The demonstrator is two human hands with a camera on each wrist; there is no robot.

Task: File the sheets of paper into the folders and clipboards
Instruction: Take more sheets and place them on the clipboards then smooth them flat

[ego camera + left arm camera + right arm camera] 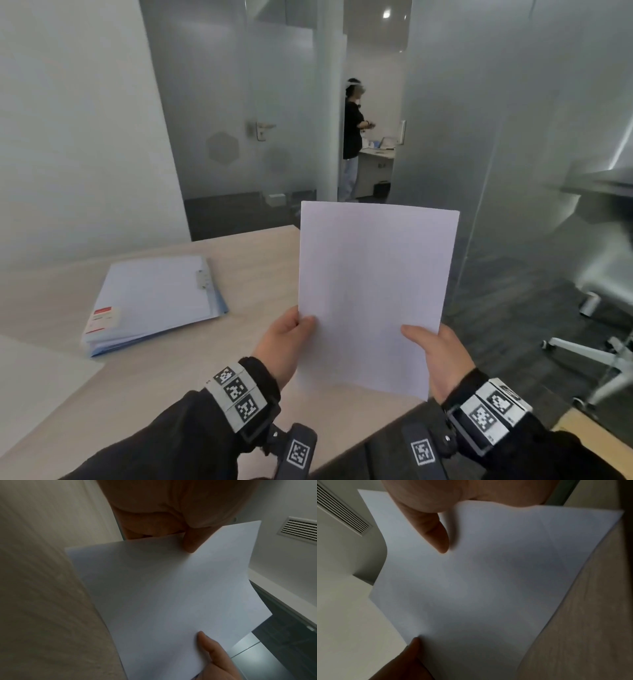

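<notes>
sheet (375,291) upright, frame centre, above worktop (239,260) | left hand (286,337) + right hand (442,356) fingers pinch bottom corners, likely squaring it | folder stack (154,301) left, shut

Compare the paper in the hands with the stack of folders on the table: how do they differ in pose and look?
The paper is held up off the table, pinched by the left hand and the right hand; the stack of folders lies flat on the table, untouched. The paper is thin and blank; the stack is thick, with a metal clip and a red label. Both look pale.
</notes>
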